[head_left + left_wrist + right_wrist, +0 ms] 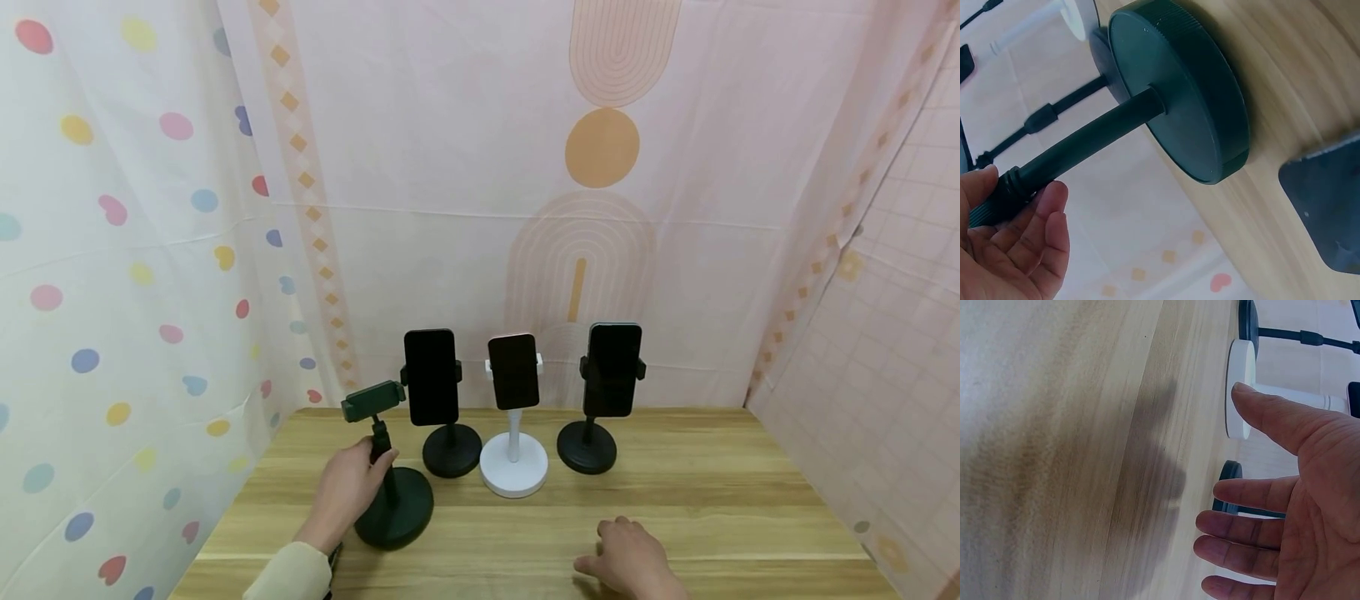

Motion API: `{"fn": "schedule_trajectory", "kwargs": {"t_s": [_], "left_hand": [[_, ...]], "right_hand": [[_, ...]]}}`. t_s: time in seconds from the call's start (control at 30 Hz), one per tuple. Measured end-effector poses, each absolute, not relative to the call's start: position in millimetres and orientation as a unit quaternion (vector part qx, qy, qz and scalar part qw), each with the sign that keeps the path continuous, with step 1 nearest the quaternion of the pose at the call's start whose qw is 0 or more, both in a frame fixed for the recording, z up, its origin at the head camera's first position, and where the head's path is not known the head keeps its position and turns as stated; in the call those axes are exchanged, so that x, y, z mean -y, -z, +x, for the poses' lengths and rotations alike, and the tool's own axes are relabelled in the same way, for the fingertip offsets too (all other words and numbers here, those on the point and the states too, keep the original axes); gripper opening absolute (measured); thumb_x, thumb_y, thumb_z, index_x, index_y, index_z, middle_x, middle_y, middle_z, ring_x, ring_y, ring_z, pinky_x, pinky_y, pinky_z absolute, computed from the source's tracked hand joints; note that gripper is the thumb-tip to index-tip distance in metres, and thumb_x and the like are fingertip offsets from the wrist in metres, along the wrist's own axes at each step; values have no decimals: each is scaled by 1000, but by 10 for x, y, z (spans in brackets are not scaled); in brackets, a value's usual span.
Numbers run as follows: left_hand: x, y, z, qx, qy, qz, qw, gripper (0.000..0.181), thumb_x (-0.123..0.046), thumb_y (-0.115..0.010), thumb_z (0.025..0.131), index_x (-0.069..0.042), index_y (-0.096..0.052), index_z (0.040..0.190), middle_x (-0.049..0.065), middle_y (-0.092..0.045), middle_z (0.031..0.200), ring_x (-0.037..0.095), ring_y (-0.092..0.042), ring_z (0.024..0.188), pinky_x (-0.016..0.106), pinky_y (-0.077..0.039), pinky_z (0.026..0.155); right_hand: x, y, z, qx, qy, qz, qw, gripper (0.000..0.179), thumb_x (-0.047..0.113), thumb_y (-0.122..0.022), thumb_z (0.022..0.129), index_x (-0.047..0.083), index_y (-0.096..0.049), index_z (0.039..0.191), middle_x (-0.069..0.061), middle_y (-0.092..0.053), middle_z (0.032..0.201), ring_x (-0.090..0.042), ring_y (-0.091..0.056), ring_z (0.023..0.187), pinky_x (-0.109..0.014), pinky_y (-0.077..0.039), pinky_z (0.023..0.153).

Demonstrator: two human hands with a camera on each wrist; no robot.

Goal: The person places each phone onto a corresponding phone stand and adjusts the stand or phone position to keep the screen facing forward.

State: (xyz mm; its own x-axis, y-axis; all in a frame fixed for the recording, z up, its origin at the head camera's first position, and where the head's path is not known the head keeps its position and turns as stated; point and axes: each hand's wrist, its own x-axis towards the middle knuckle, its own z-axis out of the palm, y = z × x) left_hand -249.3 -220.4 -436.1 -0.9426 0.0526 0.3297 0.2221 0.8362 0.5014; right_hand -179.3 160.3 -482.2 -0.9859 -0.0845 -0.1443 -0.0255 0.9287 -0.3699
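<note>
My left hand [352,483] grips the upper post of a dark green phone stand [395,508], thumb on one side and fingers curled round the other. Its round base is on the table and its clamp, with no phone in it, tilts at the top. In the left wrist view a dark flat slab with rounded corners [1329,203] lies near the base; in the head view my left forearm mostly hides it. My right hand [628,557] hovers over the front of the table, fingers spread and holding nothing.
Behind stand a black stand with a phone [432,377], a white stand [514,465] with a smaller phone [513,372], and another black stand [587,447] with a phone [612,370]. Patterned cloths [450,167] hang behind and beside the wooden table [712,492].
</note>
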Motion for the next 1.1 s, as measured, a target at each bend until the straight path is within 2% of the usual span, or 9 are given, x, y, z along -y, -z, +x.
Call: {"fn": "schedule_trajectory", "kwargs": {"t_s": [0.3,0.67,0.93,1.1], "left_hand": [[1978,4361,-2364,946,279,-86,138,24,-25,-67,96,-5,-60,82,-2,-46,59,13,-43,52,29,-35,49],[1699,4416,-2315,939,269,-136,163,29,-27,-69,95,-10,-57,76,-5,-40,57,10,-40,51,27,-33,50],[1468,4428,-2305,937,273,-161,149,26,-28,-68,95,-8,-60,80,-4,-50,61,10,-47,56,28,-38,52],[1324,4443,-2321,930,275,-191,149,20,-25,-68,95,-7,-63,88,-2,-59,71,9,-55,63,27,-44,55]], "right_hand": [[-1587,4831,-1798,-978,187,-27,94,49,43,-82,78,-1,-68,97,-11,-59,87,-29,-57,81,-50,-51,75],[-1583,4836,-1800,-978,184,-30,90,49,42,-82,78,-1,-68,95,-11,-59,86,-29,-57,80,-49,-51,75],[-1590,4841,-1796,-978,188,-32,89,47,42,-82,78,-1,-68,94,-10,-59,85,-28,-56,79,-49,-51,73],[-1602,4836,-1796,-977,192,-32,90,48,42,-82,78,-1,-68,94,-10,-59,85,-28,-56,79,-49,-50,74]]}}
